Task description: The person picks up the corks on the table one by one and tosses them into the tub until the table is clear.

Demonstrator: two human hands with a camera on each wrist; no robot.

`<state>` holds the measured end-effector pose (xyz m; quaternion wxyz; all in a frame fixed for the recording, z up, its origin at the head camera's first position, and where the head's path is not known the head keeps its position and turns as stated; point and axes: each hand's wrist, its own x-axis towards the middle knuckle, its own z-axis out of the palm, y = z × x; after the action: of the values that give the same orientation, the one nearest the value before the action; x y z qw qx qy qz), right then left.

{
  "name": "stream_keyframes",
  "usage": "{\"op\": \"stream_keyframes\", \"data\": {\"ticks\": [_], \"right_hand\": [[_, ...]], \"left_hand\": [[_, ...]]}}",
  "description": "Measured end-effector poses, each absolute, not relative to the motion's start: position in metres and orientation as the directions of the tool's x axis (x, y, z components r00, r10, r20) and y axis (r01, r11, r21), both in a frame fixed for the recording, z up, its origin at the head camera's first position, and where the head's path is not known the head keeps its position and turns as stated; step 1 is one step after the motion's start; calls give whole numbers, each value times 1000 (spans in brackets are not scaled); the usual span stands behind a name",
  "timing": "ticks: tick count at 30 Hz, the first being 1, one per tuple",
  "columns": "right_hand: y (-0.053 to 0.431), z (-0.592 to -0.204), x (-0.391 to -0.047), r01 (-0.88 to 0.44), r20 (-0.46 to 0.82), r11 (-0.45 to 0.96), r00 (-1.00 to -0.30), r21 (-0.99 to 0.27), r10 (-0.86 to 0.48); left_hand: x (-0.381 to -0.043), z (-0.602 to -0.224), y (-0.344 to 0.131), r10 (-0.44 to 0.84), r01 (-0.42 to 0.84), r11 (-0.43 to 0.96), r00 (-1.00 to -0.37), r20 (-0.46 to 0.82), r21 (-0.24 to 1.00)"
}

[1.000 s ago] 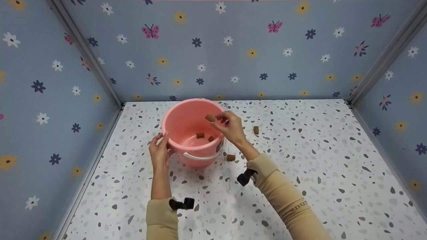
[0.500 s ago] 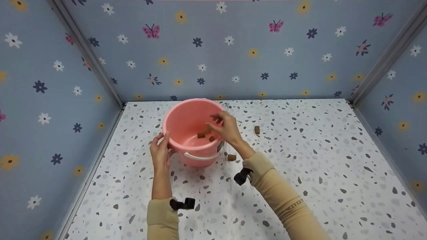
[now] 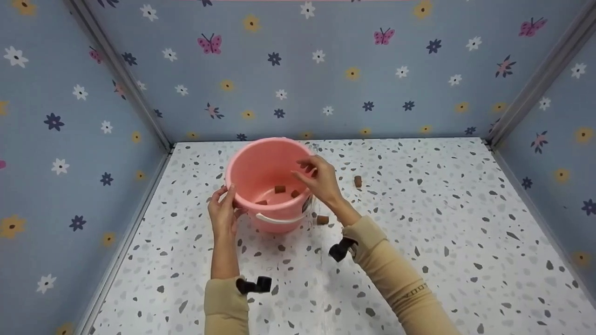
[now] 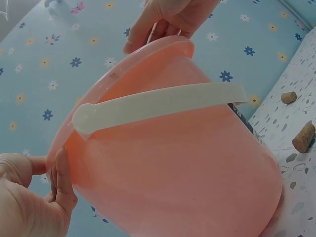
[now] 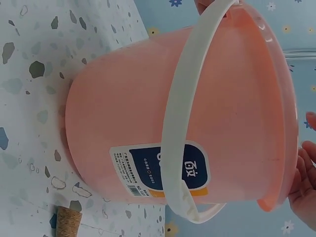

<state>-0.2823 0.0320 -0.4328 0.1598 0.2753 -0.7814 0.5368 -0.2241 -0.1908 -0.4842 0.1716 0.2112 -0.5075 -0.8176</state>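
Observation:
A pink bucket (image 3: 242, 160) with a white handle (image 3: 281, 221) stands on the speckled tabletop. My left hand (image 3: 222, 211) grips its rim at the left, thumb on one side and fingers on the other, as the left wrist view shows (image 4: 39, 192). My right hand (image 3: 322, 179) is over the right rim, fingers loosely bent with nothing between them. Inside the bucket lie a cork (image 3: 280, 189), a second cork (image 3: 295, 193) and a third cork (image 3: 261, 202), partly hidden by the near rim.
On the tabletop (image 3: 419, 223), one cork (image 3: 322, 220) lies just right of the bucket's base. Another cork (image 3: 358, 181) lies farther back, right of my right hand. Flower-patterned walls (image 3: 298, 70) rise behind and at both sides.
My right hand let go of the cork it held over the bucket; that cork fell in, and one now lies by the near inner side. My left hand kept its grip on the rim.

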Motion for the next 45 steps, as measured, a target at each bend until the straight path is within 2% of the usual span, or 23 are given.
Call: {"op": "stream_keyframes", "data": {"ticks": [3,6,13,19,26,28,34,36,39,45], "right_hand": [[35,-434,-281,-606,555,249,-794,-756,-247],[39,-435,-280,-605,560,229,-795,-763,-234],[47,-421,-265,-603,569,222,-798,-766,-199],[58,-443,-277,-596,568,233,-803,-768,-182],[69,-444,-269,-562,542,215,-827,-799,-150],[72,-441,-264,-562,543,208,-827,-800,-147],[79,-441,-254,-549,526,242,-836,-800,-154],[82,-445,-254,-543,519,257,-840,-800,-159],[85,-454,-255,-531,504,259,-847,-807,-166],[94,-486,-266,-504,470,289,-864,-814,-182]], "left_hand": [[-242,-520,-206,-473,102,-459,-869,-146,883],[-251,-533,-211,-467,112,-483,-872,-147,869],[-213,-460,-180,-503,22,-419,-838,-212,908],[-213,-460,-180,-505,35,-437,-837,-212,899],[-213,-462,-180,-510,22,-431,-831,-223,902],[-216,-466,-181,-522,14,-408,-824,-221,913],[-243,-518,-204,-496,58,-432,-849,-183,900],[-246,-522,-206,-494,44,-431,-847,-195,901],[-239,-510,-201,-502,39,-411,-844,-190,911],[-213,-463,-182,-486,2,-414,-846,-219,910]]}}
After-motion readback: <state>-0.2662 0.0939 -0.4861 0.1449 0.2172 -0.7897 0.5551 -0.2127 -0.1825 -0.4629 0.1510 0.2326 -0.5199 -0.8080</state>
